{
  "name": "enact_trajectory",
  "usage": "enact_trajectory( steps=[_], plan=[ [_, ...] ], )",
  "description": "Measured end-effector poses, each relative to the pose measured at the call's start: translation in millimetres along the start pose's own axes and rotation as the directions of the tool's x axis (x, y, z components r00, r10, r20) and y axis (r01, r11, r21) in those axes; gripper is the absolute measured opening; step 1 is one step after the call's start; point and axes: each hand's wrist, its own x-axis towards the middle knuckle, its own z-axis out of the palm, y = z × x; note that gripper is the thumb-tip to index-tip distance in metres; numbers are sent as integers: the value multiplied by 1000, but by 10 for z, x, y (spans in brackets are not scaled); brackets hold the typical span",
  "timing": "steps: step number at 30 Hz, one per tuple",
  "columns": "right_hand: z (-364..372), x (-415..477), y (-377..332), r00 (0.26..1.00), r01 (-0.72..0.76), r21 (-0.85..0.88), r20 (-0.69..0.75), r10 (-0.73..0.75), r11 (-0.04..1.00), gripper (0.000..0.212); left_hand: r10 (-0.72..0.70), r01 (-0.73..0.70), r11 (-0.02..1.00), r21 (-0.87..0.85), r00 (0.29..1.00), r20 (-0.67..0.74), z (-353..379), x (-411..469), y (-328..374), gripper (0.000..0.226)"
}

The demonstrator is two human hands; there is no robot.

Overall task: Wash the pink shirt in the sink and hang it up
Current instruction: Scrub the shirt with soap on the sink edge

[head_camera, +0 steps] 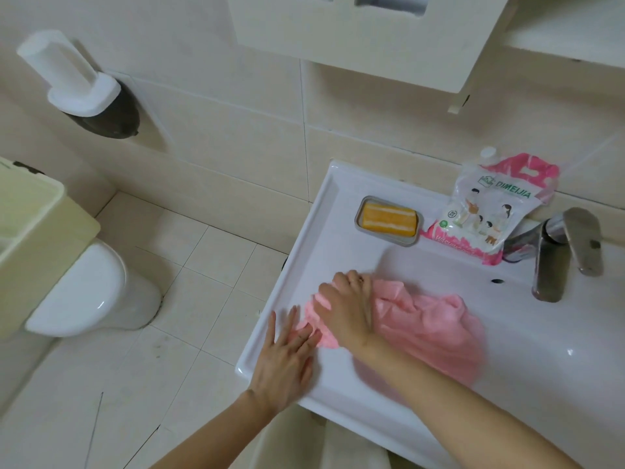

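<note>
- Two things at back of sink (324, 214) ledge: orange soap (388, 221) in dish, washing pouch (487, 211) beside tap (554, 252).
- Down on left, toilet (98, 292).
- Bunched pink shirt (429, 330) in basin, partly on left ledge.
- Flat left hand (287, 357), fingers straight, tips touching shirt.
- On top, right hand (345, 309), fingers curled, gripping shirt.

**Tally by Kind**

The person shows two hands: one left hand (287, 360) and one right hand (345, 309). There is one shirt (429, 326), one sink (304, 252) and one tap (554, 252). There is also one soap bar (388, 220), one dish (357, 211), one pouch (487, 211), one toilet (88, 292) and one wall holder (67, 72).
</note>
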Motion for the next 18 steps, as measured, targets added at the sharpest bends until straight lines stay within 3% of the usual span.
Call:
enact_trajectory(
  steps=[2,3,6,7,8,10,11,12,14,16,18],
  plan=[
    [81,-156,-11,977,215,-88,18,-214,973,14,-23,23,1000,-19,1000,-13,-10,0,21,49],
    [90,-78,50,976,214,-113,65,-207,970,15,-26,26,1000,-14,1000,-1,-9,-17,32,51],
    [49,347,199,986,-146,-121,61,154,982,18,-55,54,998,20,998,40,-42,-64,51,58],
    [14,322,119,981,-177,-93,63,183,980,14,-46,45,999,18,998,36,-24,-86,52,57],
    [-33,197,10,980,-149,-51,128,155,988,12,-41,41,999,2,998,47,-24,-93,49,54],
    [30,-145,-146,990,115,-63,91,-109,991,14,-59,59,998,9,997,49,-53,-61,49,46],
    [4,-129,-76,978,184,-86,116,-174,979,17,-58,57,998,27,997,59,-52,-47,47,45],
    [-3,16,33,973,154,-82,185,-136,985,20,-52,49,998,44,996,76,-46,-43,42,48],
    [6,399,250,990,-102,-157,78,115,982,17,-44,37,997,71,994,99,-23,-62,37,51],
    [-83,311,119,969,-198,-66,139,205,978,14,-22,16,998,65,995,92,-18,-93,24,50],
    [-63,-71,-167,986,12,22,166,-15,1000,20,-28,22,997,68,996,86,-57,-69,22,46]
  ],
)
